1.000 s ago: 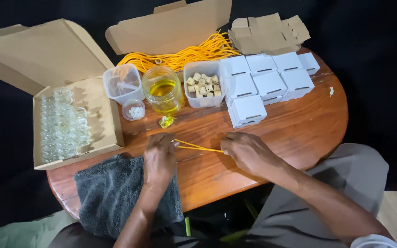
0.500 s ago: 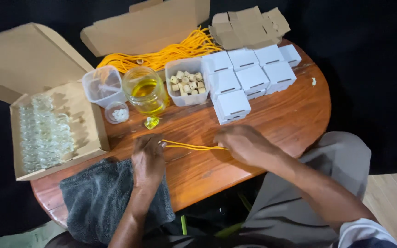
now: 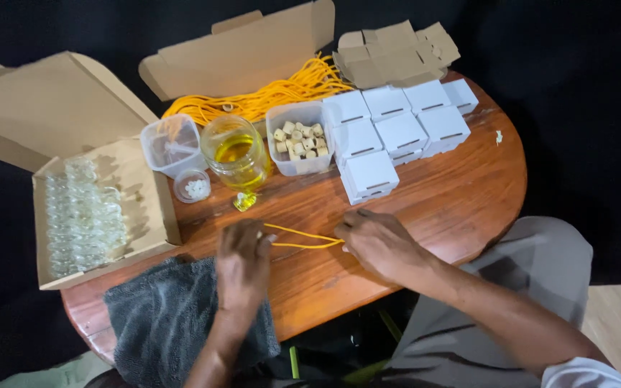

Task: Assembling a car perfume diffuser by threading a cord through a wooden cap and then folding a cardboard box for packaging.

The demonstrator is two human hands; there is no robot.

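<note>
I hold a yellow cord (image 3: 302,238) stretched left to right over the wooden surface (image 3: 440,208), left hand (image 3: 242,260) and right hand (image 3: 379,241) each pinching one end in a closed grip

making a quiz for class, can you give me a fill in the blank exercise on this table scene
1. Both hands, left hand and right hand, hold a thin cord coloured ____.
2. The glass jar holds a liquid coloured ____.
3. The small folded boxes on the table are coloured ____.
4. Under the left forearm lies a grey ____.

Missing words: yellow; yellow; white; cloth
</note>
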